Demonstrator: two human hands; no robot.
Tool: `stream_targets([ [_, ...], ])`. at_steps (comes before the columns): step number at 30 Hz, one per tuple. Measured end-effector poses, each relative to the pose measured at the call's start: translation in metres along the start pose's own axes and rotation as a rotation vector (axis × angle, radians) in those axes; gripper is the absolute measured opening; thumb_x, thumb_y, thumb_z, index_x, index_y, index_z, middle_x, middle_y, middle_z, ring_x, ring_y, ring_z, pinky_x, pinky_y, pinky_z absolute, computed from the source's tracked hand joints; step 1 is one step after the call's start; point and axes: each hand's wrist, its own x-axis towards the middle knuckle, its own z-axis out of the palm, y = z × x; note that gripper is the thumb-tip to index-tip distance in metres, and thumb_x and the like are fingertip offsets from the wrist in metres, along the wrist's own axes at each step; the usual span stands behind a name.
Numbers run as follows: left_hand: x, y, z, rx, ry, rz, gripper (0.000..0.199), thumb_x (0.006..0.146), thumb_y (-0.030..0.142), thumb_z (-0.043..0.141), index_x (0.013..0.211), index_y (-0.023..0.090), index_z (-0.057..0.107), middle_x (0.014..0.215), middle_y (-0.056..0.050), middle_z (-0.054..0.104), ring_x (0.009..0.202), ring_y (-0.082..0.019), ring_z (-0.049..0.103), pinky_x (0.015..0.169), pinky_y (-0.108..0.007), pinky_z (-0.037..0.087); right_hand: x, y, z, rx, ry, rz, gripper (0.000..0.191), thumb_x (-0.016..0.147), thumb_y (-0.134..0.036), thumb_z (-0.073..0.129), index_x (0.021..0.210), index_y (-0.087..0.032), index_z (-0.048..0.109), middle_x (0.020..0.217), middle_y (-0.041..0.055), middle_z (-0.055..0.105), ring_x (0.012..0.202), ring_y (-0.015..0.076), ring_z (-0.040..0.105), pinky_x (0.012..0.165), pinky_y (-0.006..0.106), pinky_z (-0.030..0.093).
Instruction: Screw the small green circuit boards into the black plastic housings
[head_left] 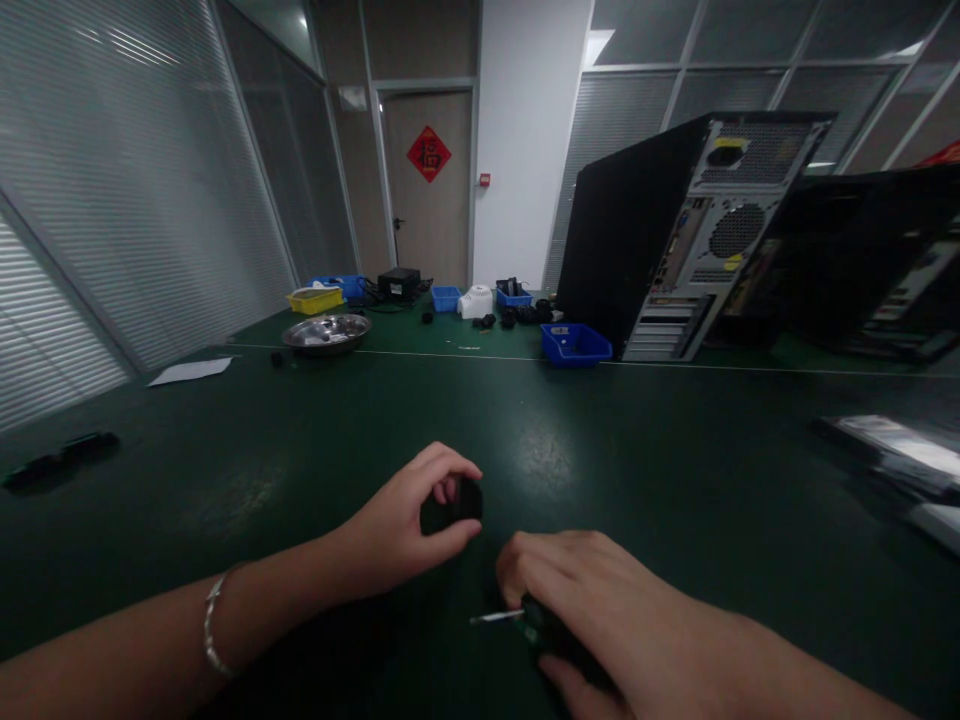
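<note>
My left hand (pixel 409 520) is half curled, thumb and fingers pinching a small black piece (pixel 468 500); can't tell if the piece touches the surface (pixel 420 400) or hangs just above it. Silvery bracelet (pixel 211 625) on the left wrist. My right hand (pixel 600 590), just beside it and closer to the near edge, is wrapped around the dark handle of a screwdriver (pixel 535 620), thin metal shaft poking out leftward, pointing below the left hand. Both hands are near the middle of the near edge.

Further out: blurry dark object (pixel 64 462) toward the left edge, white paper (pixel 191 372) beyond it, also left. Flat silvery parts (pixel 900 445) toward the right edge, blurred.

A pale line runs across the dark green surface. Blue bin (pixel 576 358) right by that line, next to a black computer tower (pixel 637 220) standing at the far right, rear panel showing. Shiny metal bowl (pixel 327 343) toward the far left corner, yellow tray (pixel 315 302) behind it. White device (pixel 476 302) near the middle of the far edge. Door (pixel 435 220) with a red diamond sign (pixel 429 153) past that.
</note>
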Motion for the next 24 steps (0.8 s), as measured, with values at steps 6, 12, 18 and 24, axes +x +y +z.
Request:
stream_targets([
  [6,0.003,-0.001,0.003,-0.316,0.003,-0.091,0.039,0.083,0.024,0.066,0.12,0.019,0.056,0.112,-0.006,0.054,0.095,-0.019,0.058,0.087,-0.038,0.05,0.005,-0.003,0.001,-0.072,0.008,0.0,0.032,0.073,-0.004,0.058,0.098,-0.022,0.055,0.099,0.0027,0.064,0.088,0.0209,0.061,0.083,0.034,0.046],
  [12,0.003,0.001,0.008,-0.535,-0.023,-0.161,0.045,0.081,0.02,0.07,0.123,0.019,0.054,0.104,-0.005,0.064,0.097,-0.021,0.061,0.09,-0.04,0.047,0.006,-0.002,0.003,-0.076,0.004,0.022,0.027,0.074,-0.006,0.06,0.096,-0.022,0.057,0.098,0.0023,0.065,0.087,0.0199,0.062,0.081,0.031,0.046],
  [18,0.002,0.005,0.012,-0.677,-0.014,-0.172,0.042,0.084,0.016,0.065,0.122,0.017,0.049,0.108,-0.009,0.065,0.099,-0.021,0.063,0.092,-0.044,0.047,0.003,0.005,0.007,-0.031,0.061,0.028,0.029,0.075,-0.007,0.06,0.097,-0.023,0.054,0.093,-0.0011,0.062,0.083,0.0169,0.06,0.079,0.029,0.045],
  [24,0.001,0.006,0.014,-0.675,-0.01,-0.146,0.04,0.084,0.015,0.065,0.121,0.017,0.049,0.108,-0.009,0.065,0.098,-0.021,0.063,0.091,-0.044,0.048,0.006,0.001,0.004,-0.006,0.074,0.045,0.024,0.077,-0.005,0.06,0.094,-0.021,0.055,0.093,0.0011,0.063,0.082,0.017,0.061,0.076,0.027,0.048],
])
